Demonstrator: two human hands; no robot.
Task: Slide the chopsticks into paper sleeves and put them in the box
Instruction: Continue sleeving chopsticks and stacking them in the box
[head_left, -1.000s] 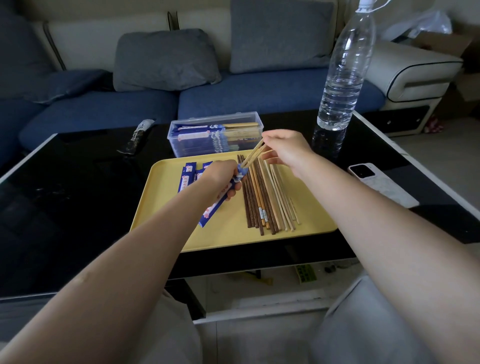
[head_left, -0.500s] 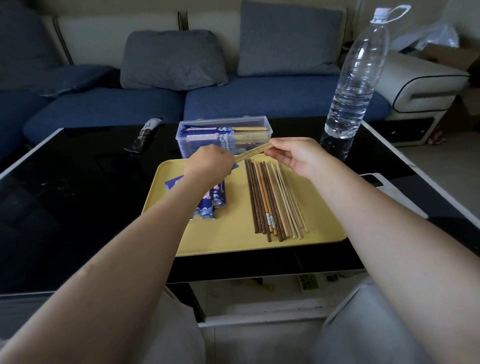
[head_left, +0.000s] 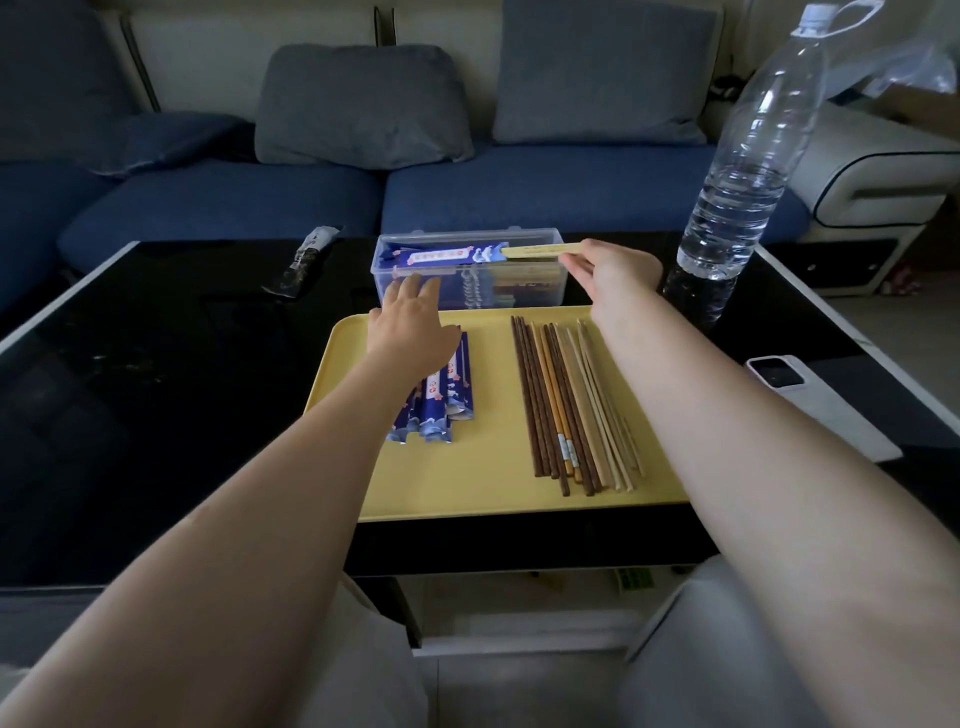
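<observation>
A clear plastic box (head_left: 540, 291) stands behind the yellow tray (head_left: 498, 493). My right hand (head_left: 613, 275) pinches the bare wooden end of a pair of chopsticks in a blue paper sleeve (head_left: 457, 255), held level over the box's open top. My left hand (head_left: 410, 322) reaches forward with straight fingers touching the box's near left wall. Blue empty sleeves (head_left: 441, 400) lie on the tray's left part, partly under my left wrist. Several loose brown and pale chopsticks (head_left: 566, 405) lie side by side on the tray's right part.
A tall water bottle (head_left: 737, 171) stands right of the box. A white phone (head_left: 810, 400) lies at the table's right edge. A dark wrapped item (head_left: 306, 260) lies at the back left. A blue sofa with grey cushions is behind the black table.
My right hand has carried the sleeved chopsticks from above the tray to over the box. My left hand has let go of the sleeve and moved forward to the box wall.
</observation>
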